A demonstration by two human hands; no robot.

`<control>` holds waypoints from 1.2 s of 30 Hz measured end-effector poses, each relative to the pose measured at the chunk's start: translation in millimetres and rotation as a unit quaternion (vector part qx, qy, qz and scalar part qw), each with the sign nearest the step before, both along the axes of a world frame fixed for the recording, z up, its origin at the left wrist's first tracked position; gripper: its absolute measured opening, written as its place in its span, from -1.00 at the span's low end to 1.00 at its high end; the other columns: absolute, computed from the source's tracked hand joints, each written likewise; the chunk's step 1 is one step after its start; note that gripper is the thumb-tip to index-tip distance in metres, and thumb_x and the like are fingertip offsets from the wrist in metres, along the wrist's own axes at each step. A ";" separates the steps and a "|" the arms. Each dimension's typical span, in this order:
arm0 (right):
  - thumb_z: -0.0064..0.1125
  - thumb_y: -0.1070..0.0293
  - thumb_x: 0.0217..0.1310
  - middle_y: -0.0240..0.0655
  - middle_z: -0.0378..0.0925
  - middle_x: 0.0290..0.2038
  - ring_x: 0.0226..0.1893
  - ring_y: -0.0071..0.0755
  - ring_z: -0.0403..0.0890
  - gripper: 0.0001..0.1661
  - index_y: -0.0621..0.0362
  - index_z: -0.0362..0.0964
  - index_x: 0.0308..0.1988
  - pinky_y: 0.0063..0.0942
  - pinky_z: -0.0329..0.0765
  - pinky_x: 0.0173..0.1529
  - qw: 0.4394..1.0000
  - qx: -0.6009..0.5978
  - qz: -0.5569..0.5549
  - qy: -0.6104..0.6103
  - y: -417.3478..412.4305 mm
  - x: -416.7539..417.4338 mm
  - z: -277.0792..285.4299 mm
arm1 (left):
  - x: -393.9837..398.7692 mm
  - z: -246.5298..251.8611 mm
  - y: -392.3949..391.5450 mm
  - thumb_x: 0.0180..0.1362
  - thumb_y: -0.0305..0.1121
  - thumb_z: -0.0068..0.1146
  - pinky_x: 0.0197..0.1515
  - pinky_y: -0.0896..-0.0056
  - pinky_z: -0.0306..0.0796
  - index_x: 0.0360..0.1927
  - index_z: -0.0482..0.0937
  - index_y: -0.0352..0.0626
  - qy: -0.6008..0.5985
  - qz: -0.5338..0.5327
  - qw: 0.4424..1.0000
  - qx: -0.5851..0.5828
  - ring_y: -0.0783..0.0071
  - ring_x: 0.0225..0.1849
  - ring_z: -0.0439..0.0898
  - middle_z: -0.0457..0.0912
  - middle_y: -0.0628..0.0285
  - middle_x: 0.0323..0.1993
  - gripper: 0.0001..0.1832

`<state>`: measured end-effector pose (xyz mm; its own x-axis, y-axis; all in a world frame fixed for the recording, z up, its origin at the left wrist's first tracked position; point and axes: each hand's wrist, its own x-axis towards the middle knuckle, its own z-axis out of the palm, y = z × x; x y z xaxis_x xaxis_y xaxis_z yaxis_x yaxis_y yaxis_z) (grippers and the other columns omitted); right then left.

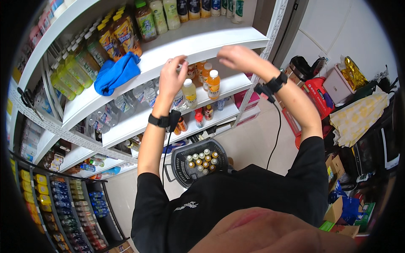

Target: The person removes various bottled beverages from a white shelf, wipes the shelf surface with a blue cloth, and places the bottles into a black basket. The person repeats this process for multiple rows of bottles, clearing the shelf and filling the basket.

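Note:
Both hands are raised before the white metal shelving, apart from each other. My left hand (172, 76) has its fingers apart and holds nothing visible, above a bottle of pale yellow drink (190, 93). My right hand (235, 57) is blurred, its fingers curled downward at the shelf edge; whether they hold anything cannot be told. Orange drink bottles with white caps (214, 85) stand on the shelf below it. A blue cloth (117, 74) hangs over the edge of the upper shelf (193, 52), left of my left hand. Below stands a dark plastic basket (218, 147) holding several capped bottles.
Rows of bottled drinks (125, 34) fill much of the upper shelf. A dark rack of bottles (63, 205) stands at lower left. To the right are a red box (316, 98), a patterned yellow cloth (357, 115) and cardboard boxes (335, 210). Cables hang from both wrist straps.

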<state>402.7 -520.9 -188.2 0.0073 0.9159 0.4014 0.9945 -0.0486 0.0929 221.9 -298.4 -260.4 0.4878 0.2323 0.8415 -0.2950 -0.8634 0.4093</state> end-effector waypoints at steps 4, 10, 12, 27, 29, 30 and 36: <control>0.23 0.28 0.33 -0.18 0.65 -0.14 -0.14 0.03 0.69 -0.79 0.14 0.58 -0.11 -0.10 0.65 -0.05 0.991 0.032 -0.087 -0.093 -5.7 76.0 53.5 | 68.1 25.7 13.6 0.30 -0.38 0.23 -0.20 0.22 0.55 -0.04 0.65 -0.20 0.025 0.026 0.998 -0.059 0.14 -0.33 0.68 0.70 0.05 -0.36 -0.79; 0.20 0.30 0.27 -0.11 0.70 -0.09 -0.07 0.07 0.71 -0.78 0.15 0.61 -0.14 -0.04 0.68 0.03 0.966 0.102 -0.189 -0.141 43.9 197.8 109.5 | 110.5 15.9 72.8 0.30 -0.30 0.23 -0.29 0.17 0.48 -0.14 0.68 -0.21 0.074 0.161 0.981 -0.078 0.16 -0.44 0.61 0.64 0.06 -0.49 -0.80; 0.21 0.28 0.30 -0.09 0.72 -0.12 -0.11 -0.01 0.73 -0.73 0.17 0.61 -0.07 -0.12 0.68 -0.02 0.948 0.150 -0.224 -0.166 53.6 278.2 124.6 | 135.3 11.4 61.6 0.30 -0.29 0.23 -0.31 0.18 0.47 -0.16 0.67 -0.22 0.091 0.151 0.978 -0.113 0.16 -0.46 0.60 0.62 0.06 -0.53 -0.80; 0.01 0.08 0.41 -0.12 0.75 -0.10 -0.07 -0.03 0.76 -0.57 0.10 0.72 -0.12 -0.09 0.63 -0.03 0.894 0.085 -0.382 -0.220 189.7 409.2 135.7 | 120.8 23.2 44.0 0.26 -0.28 0.26 -0.37 0.08 0.44 -0.28 0.65 -0.21 0.120 0.259 0.951 -0.123 0.04 -0.51 0.58 0.59 0.06 -0.59 -0.81; -0.01 0.10 0.42 -0.11 0.75 -0.11 -0.08 -0.04 0.76 -0.58 0.10 0.72 -0.13 -0.08 0.63 -0.04 0.884 0.074 -0.422 -0.184 197.5 424.5 141.1 | 125.5 22.0 44.3 0.27 -0.28 0.26 -0.40 0.16 0.43 -0.27 0.65 -0.23 0.115 0.252 0.954 -0.117 0.16 -0.55 0.54 0.57 0.10 -0.61 -0.80; 0.00 0.11 0.42 -0.10 0.75 -0.10 -0.07 -0.04 0.76 -0.59 0.11 0.71 -0.14 -0.09 0.63 -0.04 0.889 0.100 -0.387 -0.223 196.8 430.7 138.3 | 125.4 21.7 45.5 0.28 -0.28 0.27 -0.42 0.24 0.42 -0.26 0.65 -0.24 0.113 0.255 0.954 -0.112 0.27 -0.58 0.51 0.56 0.12 -0.62 -0.79; 0.10 0.18 0.39 -0.10 0.69 -0.04 0.03 -0.04 0.69 -0.67 0.15 0.66 -0.09 -0.17 0.61 0.06 0.933 0.084 -0.324 -0.129 188.2 361.6 147.4 | 118.6 19.0 47.7 0.29 -0.26 0.27 -0.43 0.28 0.43 -0.25 0.66 -0.25 0.091 0.271 0.954 -0.089 0.25 -0.60 0.52 0.56 0.11 -0.63 -0.77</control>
<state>764.4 -332.7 -40.8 0.4217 0.6771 0.6031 0.6969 -0.6675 0.2622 340.5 -250.7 -241.4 0.3896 0.6223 0.6789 0.2642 -0.7817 0.5650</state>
